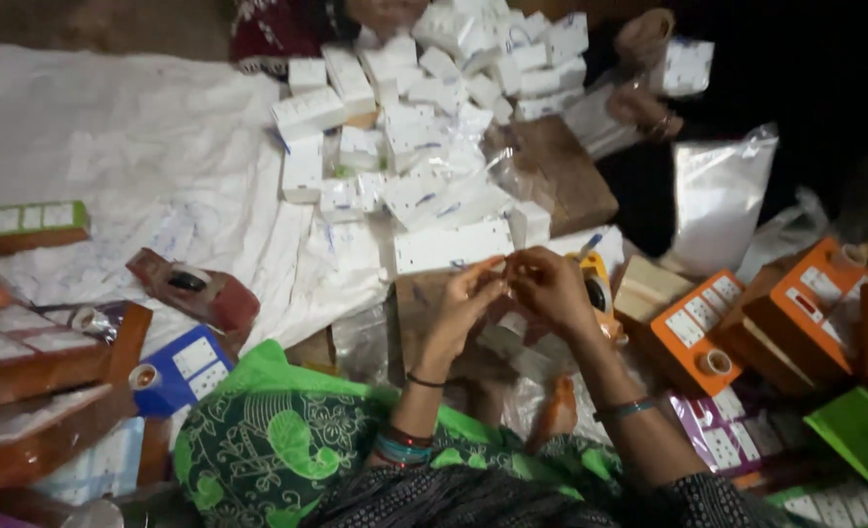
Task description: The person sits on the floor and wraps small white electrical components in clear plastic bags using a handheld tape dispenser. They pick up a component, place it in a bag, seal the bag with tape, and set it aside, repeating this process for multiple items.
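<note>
My left hand [468, 293] and my right hand [549, 284] meet fingertip to fingertip in front of me, pinching something small that I cannot make out. Just beyond them lies a long white box [451, 244] in clear wrap. A yellow tape dispenser [595, 279] sits right behind my right hand. A heap of small white boxes [424, 108] covers the floor farther off. Bangles ring both my wrists.
A red tape dispenser [199, 288] lies on the white sheet [111, 147] at left. Orange boxes [693, 332] and tape rolls stand at right, a blue box [184, 367] at left. Another person's hand [649, 108] holds a white box at the top right.
</note>
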Demonstrator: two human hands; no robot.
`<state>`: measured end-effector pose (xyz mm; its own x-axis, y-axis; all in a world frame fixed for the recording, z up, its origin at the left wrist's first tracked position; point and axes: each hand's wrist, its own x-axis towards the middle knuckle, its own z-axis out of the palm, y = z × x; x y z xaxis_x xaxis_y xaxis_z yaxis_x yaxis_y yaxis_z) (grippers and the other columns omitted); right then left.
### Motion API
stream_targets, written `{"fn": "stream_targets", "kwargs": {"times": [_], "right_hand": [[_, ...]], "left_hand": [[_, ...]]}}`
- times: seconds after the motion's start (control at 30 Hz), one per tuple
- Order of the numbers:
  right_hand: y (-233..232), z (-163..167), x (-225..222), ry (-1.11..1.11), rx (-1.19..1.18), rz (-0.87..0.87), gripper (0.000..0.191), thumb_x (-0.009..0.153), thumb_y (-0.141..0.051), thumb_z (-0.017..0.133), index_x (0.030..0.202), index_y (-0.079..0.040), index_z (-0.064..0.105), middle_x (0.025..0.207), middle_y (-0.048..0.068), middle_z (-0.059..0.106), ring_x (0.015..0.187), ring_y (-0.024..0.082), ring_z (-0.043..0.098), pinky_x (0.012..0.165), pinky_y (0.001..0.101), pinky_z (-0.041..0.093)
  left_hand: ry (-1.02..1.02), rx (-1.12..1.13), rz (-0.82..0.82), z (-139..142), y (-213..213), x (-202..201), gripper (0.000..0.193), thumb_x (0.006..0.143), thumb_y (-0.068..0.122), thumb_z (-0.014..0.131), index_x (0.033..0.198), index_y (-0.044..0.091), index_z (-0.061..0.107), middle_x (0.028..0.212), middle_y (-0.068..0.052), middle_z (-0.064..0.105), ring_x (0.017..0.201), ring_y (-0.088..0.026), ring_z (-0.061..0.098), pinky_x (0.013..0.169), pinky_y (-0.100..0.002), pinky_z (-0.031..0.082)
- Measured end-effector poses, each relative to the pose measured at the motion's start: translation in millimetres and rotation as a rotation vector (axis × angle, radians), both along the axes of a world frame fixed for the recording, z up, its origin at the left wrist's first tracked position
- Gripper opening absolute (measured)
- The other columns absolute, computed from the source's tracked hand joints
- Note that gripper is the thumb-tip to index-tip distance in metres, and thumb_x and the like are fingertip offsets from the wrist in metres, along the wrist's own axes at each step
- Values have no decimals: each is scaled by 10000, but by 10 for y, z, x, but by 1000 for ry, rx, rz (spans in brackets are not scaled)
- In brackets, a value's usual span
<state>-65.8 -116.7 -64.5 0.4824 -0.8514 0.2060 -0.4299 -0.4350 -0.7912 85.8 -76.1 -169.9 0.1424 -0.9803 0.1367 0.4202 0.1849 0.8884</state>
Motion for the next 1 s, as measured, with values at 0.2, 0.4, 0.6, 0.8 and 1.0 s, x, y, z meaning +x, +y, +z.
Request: {"fn": "stream_targets", "kwargs": {"times": [0.2, 0.4, 0.6, 0.8, 1.0], "right_hand": [[-3, 10, 57, -90, 201, -85, 169, 905, -78, 734, 1060, -19, 766, 1030, 40, 756, 735, 133, 667, 612, 280, 556], [-17, -69, -12, -127, 230, -89, 212, 931, -18, 640, 1132, -30, 707, 944, 30, 753, 727, 83, 678, 608, 236, 566], [-123, -15, -3, -155, 90, 1, 187, 956, -76, 660, 1120, -5, 713, 901, 82, 747, 759, 82, 659, 665, 249, 542], [-153, 44, -103, -147, 70, 76, 274, 988, -177, 612, 1222, -46, 666, 993, 77, 730, 851, 106, 685, 735, 267, 541], [-516, -88, -923, 483, -809, 51, 289, 840, -313, 737, 1079, -154, 699, 1049, 86, 674, 980, 263, 641, 821, 371, 513]], "left_hand": [[-117, 7, 31, 49, 49, 22, 353, 910, 156, 765, 1205, -34, 731, 1091, -62, 773, 947, -115, 698, 829, -244, 566], [-614, 40, 461, 307, 167, -201, 248, 867, 201, 802, 1027, 12, 790, 977, -114, 801, 780, -158, 746, 714, -294, 581], [-965, -18, 707, 433, 157, -404, 125, 864, 123, 769, 961, 52, 802, 942, -119, 734, 867, -293, 704, 789, -400, 559], [-1228, -435, 650, 200, 326, -369, 465, 908, 307, 744, 1315, 87, 697, 1333, -105, 661, 1367, -351, 537, 1160, -507, 435], [-1319, -620, 281, -111, 211, -152, 896, 803, 748, 727, 1476, 215, 471, 1587, -64, 445, 1525, -341, 385, 1272, -637, 226]]}}
